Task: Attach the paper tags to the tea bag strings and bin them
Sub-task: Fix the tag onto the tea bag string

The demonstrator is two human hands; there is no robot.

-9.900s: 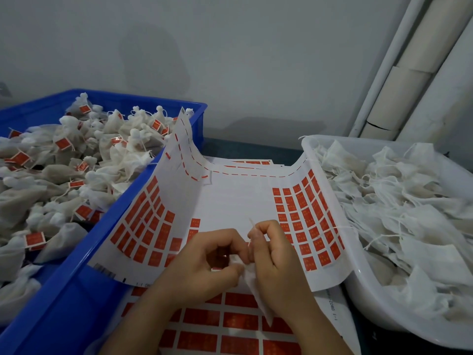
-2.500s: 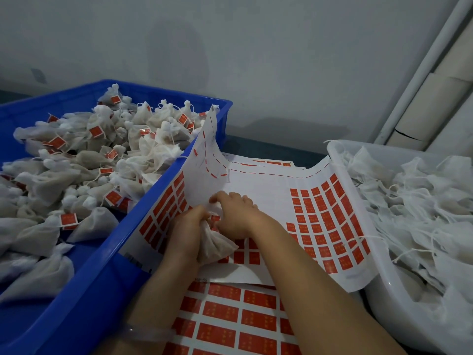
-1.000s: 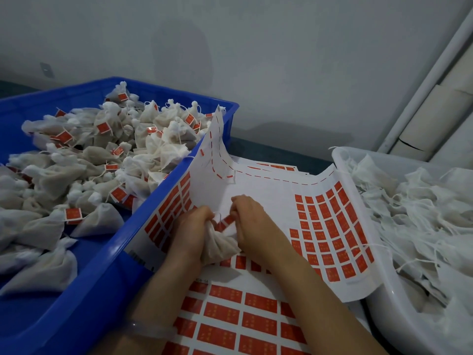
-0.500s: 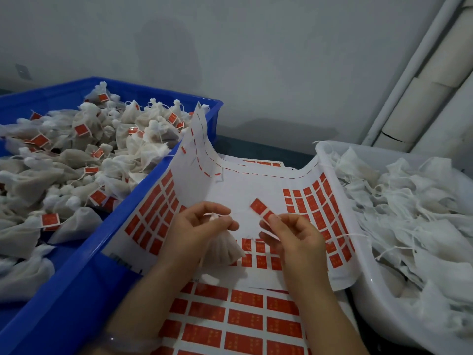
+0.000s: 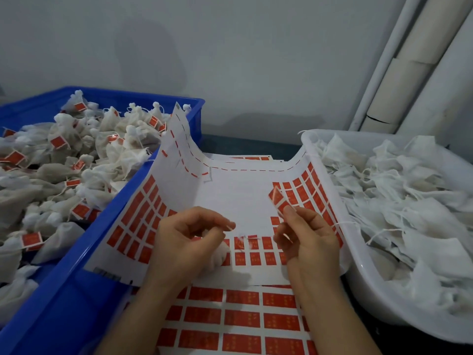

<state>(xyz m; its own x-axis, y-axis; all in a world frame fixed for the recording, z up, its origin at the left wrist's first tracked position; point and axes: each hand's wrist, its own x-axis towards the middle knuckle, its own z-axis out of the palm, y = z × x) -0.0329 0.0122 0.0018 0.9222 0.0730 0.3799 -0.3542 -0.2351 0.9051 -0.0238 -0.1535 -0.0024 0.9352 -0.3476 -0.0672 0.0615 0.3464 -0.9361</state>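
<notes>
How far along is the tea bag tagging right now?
Done: a heap of tagged bags lies in the blue crate. In hand: the left hand holds a tea bag and its string, the right hand pinches a peeled red tag. Left: the white tub is full of untagged bags.

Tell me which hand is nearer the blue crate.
Left. The left hand is over the sticker sheet, just right of the blue crate; the right hand, pinching a red tag, is farther right by the white tub.
</notes>
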